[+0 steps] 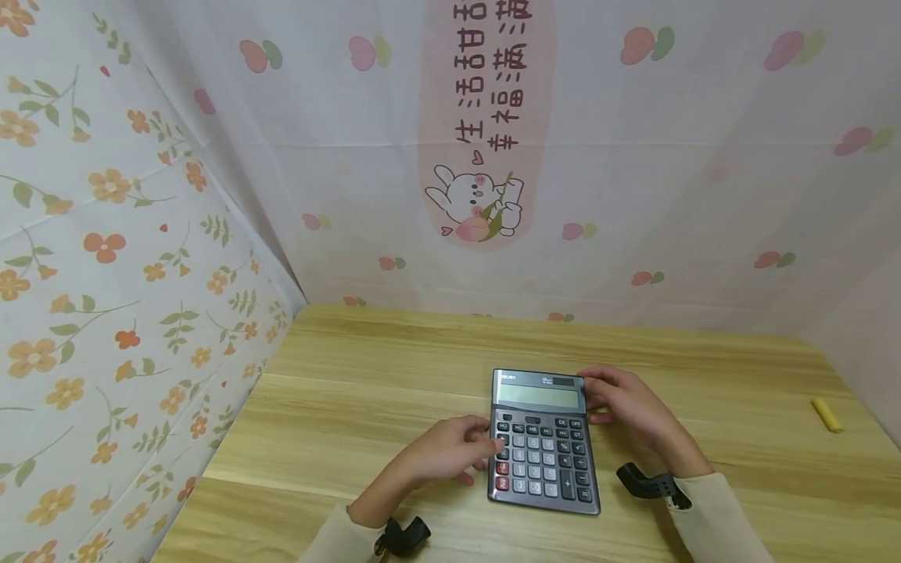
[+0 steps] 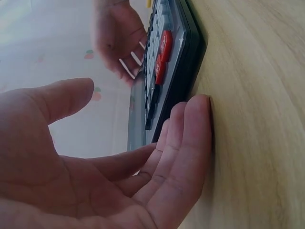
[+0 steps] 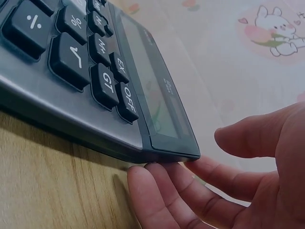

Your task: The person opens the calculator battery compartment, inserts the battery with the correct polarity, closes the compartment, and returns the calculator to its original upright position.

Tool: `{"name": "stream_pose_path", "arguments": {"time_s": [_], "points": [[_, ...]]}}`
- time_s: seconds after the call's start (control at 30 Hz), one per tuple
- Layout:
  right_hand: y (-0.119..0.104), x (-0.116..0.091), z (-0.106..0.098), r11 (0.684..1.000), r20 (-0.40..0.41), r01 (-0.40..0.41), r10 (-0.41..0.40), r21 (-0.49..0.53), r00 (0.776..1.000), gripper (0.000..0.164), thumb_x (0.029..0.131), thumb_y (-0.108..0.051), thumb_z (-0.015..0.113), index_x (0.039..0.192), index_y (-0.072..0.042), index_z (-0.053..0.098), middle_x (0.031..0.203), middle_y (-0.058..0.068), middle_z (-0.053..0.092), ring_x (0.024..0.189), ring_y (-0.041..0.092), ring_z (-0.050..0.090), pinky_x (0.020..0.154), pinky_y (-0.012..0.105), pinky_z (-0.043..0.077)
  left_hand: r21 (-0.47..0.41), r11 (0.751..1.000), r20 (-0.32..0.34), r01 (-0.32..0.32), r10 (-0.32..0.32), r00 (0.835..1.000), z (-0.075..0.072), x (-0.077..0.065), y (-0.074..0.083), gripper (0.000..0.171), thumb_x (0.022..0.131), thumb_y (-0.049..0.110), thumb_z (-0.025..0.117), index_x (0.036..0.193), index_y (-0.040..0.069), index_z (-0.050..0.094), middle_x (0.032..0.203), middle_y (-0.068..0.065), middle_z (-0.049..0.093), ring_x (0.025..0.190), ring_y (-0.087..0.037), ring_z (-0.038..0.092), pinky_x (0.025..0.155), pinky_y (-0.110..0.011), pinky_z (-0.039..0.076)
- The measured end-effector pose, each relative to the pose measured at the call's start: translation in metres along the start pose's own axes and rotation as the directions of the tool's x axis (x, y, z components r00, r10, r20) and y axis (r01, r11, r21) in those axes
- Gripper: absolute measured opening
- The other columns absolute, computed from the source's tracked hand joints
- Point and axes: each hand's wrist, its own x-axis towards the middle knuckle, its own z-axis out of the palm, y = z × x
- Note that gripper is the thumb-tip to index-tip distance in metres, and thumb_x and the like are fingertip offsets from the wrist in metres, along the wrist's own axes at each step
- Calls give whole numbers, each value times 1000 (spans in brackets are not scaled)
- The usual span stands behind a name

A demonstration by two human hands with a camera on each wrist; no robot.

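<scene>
Plainly, a grey calculator (image 1: 542, 440) lies on the wood-grained table (image 1: 352, 407), low in the head view and a little right of centre, its display (image 1: 538, 396) toward the top of the frame and two red keys (image 1: 502, 475) at its lower left. The left hand (image 1: 450, 450) is at its left side; in the left wrist view the thumb stands well apart from the fingers, which reach to the calculator's edge close to the table, so that grip is not clamped, though whether every fingertip touches I cannot tell. At the calculator's upper right corner is the right hand (image 1: 626, 400), its fingertips against the edge beneath the display end and its thumb held away, so this grip is spread as well. Black wrist devices (image 1: 644, 481) sit by the pale sleeves (image 1: 718, 524) at the bottom of the frame. Near the right edge of the frame a short yellow stick (image 1: 827, 415) lies on the table, well apart from both hands. Flowered cloth (image 1: 105, 313) fills the left, while a fruit-patterned backdrop (image 1: 598, 156) with a cartoon rabbit (image 1: 475, 199) spans the top.
</scene>
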Motion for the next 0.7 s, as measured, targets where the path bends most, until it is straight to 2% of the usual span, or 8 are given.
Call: {"name": "stream_pose_path", "arguments": {"time_s": [0.07,0.2,0.3,0.43,0.53,0.7], "points": [[0,0,0,1000,1,10,-10,-1,1000,45,117,-16,50,150,13,53,130,28,68,104,31,73,83,39,66,16,1000,6,-10,10,1000,-1,0,-1,63,104,29,74,152,-8,57,102,-3,73,89,-19,70,67,-37,65],[1,0,1,1000,-2,25,-25,-8,1000,44,116,-14,51,150,14,53,128,27,69,102,30,73,81,38,66,128,991,18,-50,48,999,0,-2,0,68,96,29,82,149,-7,60,88,1,71,70,-16,68,58,-27,57],[1,0,2,999,-4,39,-39,-16,999,43,115,-10,53,150,15,53,123,26,68,99,29,72,79,38,66,253,965,26,-74,70,997,3,-4,2,73,88,29,91,146,-6,63,79,7,68,60,-11,64,54,-23,46],[0,0,3,998,-10,54,-55,-25,998,40,113,-4,57,149,14,54,119,24,66,97,29,72,77,39,66,350,932,35,-88,81,996,7,-10,6,63,78,26,98,128,0,69,72,9,66,61,-5,59,56,-23,44],[0,0,3,998,-20,61,-61,-29,998,39,112,-3,59,148,12,56,118,24,65,97,29,73,76,38,66,395,916,25,-74,70,997,11,-14,9,61,74,24,101,122,4,68,70,9,64,61,-5,59,57,-23,46],[-1,-1,4,997,-25,72,-73,-39,997,38,112,-1,60,147,11,57,119,24,66,97,30,73,76,38,66,469,883,-16,-21,33,999,19,-16,12,77,68,22,104,132,1,66,69,6,61,60,-9,58,57,-26,47]]}}
